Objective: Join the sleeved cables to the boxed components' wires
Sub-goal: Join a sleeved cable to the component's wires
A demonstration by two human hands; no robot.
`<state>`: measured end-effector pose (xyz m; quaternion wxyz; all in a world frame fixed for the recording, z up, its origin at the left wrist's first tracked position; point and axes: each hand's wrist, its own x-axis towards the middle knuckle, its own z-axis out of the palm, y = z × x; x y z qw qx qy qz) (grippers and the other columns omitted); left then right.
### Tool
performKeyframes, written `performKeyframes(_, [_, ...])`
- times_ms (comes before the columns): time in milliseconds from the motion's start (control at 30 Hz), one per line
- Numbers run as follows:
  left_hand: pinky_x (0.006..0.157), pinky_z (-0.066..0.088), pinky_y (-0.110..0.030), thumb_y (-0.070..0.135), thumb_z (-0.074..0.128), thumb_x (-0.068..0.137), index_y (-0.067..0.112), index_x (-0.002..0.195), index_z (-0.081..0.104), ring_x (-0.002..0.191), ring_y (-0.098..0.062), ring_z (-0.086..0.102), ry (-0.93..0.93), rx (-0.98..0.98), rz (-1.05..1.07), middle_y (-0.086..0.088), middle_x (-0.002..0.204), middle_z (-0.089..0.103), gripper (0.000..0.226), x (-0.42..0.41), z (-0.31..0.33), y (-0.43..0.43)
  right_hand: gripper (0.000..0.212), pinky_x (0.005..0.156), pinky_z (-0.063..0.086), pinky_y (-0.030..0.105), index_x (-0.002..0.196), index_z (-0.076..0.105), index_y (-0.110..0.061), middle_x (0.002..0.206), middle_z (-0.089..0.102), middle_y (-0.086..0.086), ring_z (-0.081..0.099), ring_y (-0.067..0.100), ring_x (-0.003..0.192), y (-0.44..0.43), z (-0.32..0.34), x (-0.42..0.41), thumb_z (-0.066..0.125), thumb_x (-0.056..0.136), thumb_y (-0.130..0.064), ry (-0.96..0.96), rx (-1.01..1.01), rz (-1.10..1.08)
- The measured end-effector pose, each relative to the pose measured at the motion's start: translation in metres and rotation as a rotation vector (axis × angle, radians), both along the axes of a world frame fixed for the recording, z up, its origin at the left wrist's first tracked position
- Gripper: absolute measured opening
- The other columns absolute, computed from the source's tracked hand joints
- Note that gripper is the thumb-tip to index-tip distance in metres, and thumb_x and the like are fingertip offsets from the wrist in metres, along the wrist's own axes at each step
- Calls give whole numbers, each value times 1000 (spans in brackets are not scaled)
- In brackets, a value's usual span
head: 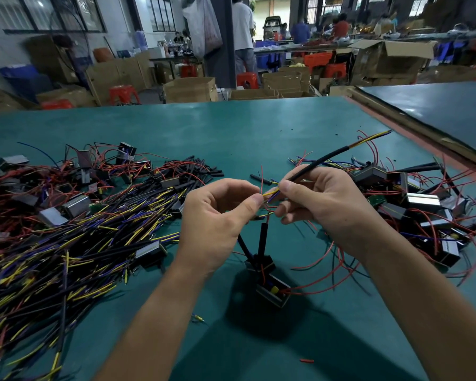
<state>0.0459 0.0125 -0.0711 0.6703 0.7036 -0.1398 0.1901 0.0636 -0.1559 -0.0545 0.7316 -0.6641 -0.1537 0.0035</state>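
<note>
Mid-splice above the box point(272, 294): my left hand point(217, 215) pinches the wires point(270, 192), right hand point(322, 199) grips the cable point(331, 156); next I'd twist matching cores together.

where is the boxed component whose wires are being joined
Head view, lower centre: the boxed component is just below the left hand and right hand, between the forearms, with the loose cable pile to its left.

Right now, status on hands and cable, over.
Left hand pinches yellow wire ends. Right hand grips sleeved cable. Boxed component below them. Cable pile left, apart.
</note>
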Motion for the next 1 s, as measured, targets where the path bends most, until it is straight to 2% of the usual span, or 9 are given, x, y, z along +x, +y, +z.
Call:
performKeyframes(100, [62,51,-19,7,77,78,16,77,72,62,-7,63,-59,93,22,2,72,72,11,-1,-1,-1,7,53,56,26,87,58,-2,66,68,4,61,17,54,1,0,0,59,94,-3,-7,8,-6])
performKeyframes(267, [58,53,-22,13,82,70,20,78,72,58,-8,62,-85,159,33,5,69,70,15,-2,-3,-3,10,53,56,28,86,59,-6,64,67,1,56,15,50,3,-2,0,56,96,-5,-56,-49,-14])
performKeyframes(433, [60,56,-28,15,77,76,20,79,73,63,-22,66,-88,160,31,-3,72,71,8,-3,-4,-4,8,55,58,29,93,59,-9,64,65,0,57,13,51,3,-2,0,58,94,-1,-97,-97,2])
performKeyframes(600, [60,53,-22,8,76,80,20,79,73,63,-12,66,-110,201,30,3,72,72,11,-2,-3,-3,17,59,59,29,104,61,-6,64,64,-4,60,12,56,2,-5,1,63,90,2,-123,-182,1])
performKeyframes(800, [61,49,-16,3,75,80,18,77,73,61,-3,63,-108,220,62,7,71,72,16,-2,-3,-3,18,64,59,41,110,62,-5,59,62,-11,60,20,60,2,-5,2,62,93,-3,-145,-295,-12])
performKeyframes(1000, [62,51,-16,4,74,81,18,77,74,62,-5,65,-91,212,48,5,72,73,14,-4,-2,-3,15,54,57,27,108,64,-2,56,51,-9,52,17,54,2,-4,1,56,96,-5,-137,-343,15])
